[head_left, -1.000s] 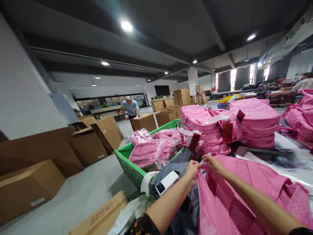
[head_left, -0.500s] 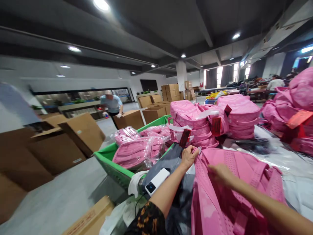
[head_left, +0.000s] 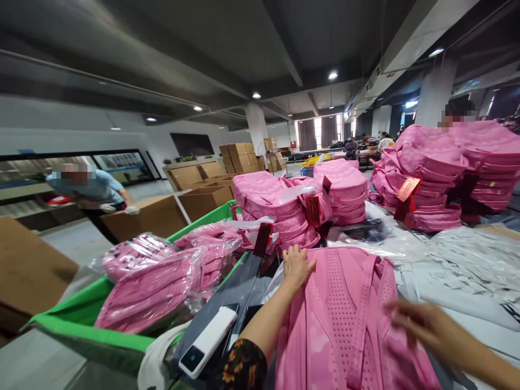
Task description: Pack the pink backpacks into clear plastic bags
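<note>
A pink backpack lies in front of me with its perforated back panel and shoulder straps facing up. My left hand is at its upper left corner, fingers bent over the edge and thumb against the fabric. Over the right side of the backpack is my right hand, blurred by motion, its fingers apart and nothing visible in them. Whether it touches the strap I cannot tell. A white power bank with a dark display lies left of my left forearm on dark grey material.
A green-rimmed bin at left holds pink backpacks in clear plastic. Stacked pink backpacks with red tags stand behind, and more at right beside white plastic sheets. A person bends over a cardboard box.
My view has turned right. The backpack's front edge has been lowered and its back panel now lies flatter. My right hand has moved from its left edge to its right side, fingers spreading.
</note>
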The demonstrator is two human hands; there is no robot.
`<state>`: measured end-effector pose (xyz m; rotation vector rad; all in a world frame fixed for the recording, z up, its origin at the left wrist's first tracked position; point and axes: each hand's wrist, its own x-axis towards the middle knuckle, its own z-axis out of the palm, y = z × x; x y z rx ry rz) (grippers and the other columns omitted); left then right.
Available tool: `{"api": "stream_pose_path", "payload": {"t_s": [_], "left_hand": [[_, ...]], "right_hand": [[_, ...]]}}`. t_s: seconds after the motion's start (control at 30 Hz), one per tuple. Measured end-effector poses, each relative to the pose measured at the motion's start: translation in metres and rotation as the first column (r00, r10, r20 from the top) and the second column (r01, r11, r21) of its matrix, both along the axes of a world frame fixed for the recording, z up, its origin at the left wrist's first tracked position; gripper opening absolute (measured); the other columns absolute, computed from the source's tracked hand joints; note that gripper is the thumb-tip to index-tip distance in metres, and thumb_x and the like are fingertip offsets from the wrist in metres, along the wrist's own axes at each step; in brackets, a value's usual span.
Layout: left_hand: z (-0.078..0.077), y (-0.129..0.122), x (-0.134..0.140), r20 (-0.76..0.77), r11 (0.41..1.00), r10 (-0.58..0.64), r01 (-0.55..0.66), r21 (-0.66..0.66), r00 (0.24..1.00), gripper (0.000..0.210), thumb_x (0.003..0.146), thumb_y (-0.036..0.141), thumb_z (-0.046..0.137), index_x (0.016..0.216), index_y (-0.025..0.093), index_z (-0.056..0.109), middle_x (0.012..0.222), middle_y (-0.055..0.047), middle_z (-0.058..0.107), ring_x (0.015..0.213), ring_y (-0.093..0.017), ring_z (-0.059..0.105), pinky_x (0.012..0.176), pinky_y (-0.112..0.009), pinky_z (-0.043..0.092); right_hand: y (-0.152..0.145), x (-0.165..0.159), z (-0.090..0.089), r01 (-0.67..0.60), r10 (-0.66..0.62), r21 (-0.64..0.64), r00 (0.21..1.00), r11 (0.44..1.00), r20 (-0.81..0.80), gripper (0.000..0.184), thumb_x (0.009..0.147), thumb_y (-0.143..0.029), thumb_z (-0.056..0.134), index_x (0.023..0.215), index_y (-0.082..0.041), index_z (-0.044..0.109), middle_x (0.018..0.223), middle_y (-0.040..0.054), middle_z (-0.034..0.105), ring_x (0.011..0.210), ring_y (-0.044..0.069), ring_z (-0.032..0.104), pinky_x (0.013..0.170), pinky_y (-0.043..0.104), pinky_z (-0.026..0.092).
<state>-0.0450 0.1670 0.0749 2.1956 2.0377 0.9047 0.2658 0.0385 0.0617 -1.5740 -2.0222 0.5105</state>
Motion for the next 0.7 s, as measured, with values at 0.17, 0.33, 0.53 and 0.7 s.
{"api": "stream_pose_path", "payload": {"t_s": [0.17, 0.33, 0.53, 0.7], "left_hand": [[0.01, -0.01, 0.063, -0.064, 0.855, -0.512, 0.515, 0.056, 0.857, 0.023, 0.092, 0.02, 0.063, 0.114, 0.021, 0.071, 0.118, -0.012, 0.069, 0.113, -0.028, 0.06, 0.103, -0.041, 0.044], [-0.013, 0.001, 0.14, 0.153, 0.622, -0.773, 0.783, -0.005, 0.615, 0.043, 0.087, 0.001, 0.045, 0.122, 0.016, 0.065, 0.103, -0.008, 0.073, 0.093, -0.022, 0.068, 0.085, -0.032, 0.053], [0.005, 0.011, 0.17, -0.001, 0.671, -0.741, 0.74, -0.05, 0.671, 0.053, 0.083, 0.018, 0.072, 0.135, 0.023, 0.061, 0.134, -0.011, 0.061, 0.124, -0.03, 0.054, 0.105, -0.046, 0.047], [0.013, -0.006, 0.166, -0.257, 0.809, -0.578, 0.585, -0.055, 0.775, 0.025, 0.089, 0.04, 0.074, 0.102, 0.019, 0.076, 0.109, -0.011, 0.064, 0.109, -0.029, 0.056, 0.091, -0.041, 0.051]], "right_hand": [[0.107, 0.032, 0.025, 0.423, -0.429, -0.189, 0.903, 0.886, 0.01, 0.054, 0.083, -0.07, 0.046, 0.091, -0.019, 0.062, 0.062, 0.0104, 0.065, 0.053, 0.03, 0.065, 0.059, 0.041, 0.05], [0.128, 0.023, 0.023, 0.409, -0.411, -0.038, 0.908, 0.912, -0.078, 0.043, 0.08, -0.065, 0.045, 0.079, -0.023, 0.056, 0.082, 0.0126, 0.071, 0.082, 0.029, 0.069, 0.071, 0.036, 0.05], [0.082, 0.026, 0.032, 0.251, -0.189, 0.148, 0.921, 0.956, -0.341, 0.055, 0.074, -0.076, 0.051, 0.08, -0.022, 0.061, 0.061, 0.0017, 0.06, 0.058, 0.02, 0.054, 0.054, 0.03, 0.04], [0.082, 0.025, 0.028, 0.295, -0.245, -0.008, 0.777, 0.956, -0.58, 0.056, 0.069, -0.077, 0.057, 0.08, -0.022, 0.056, 0.052, -0.005, 0.044, 0.047, 0.014, 0.038, 0.044, 0.027, 0.028]]}}
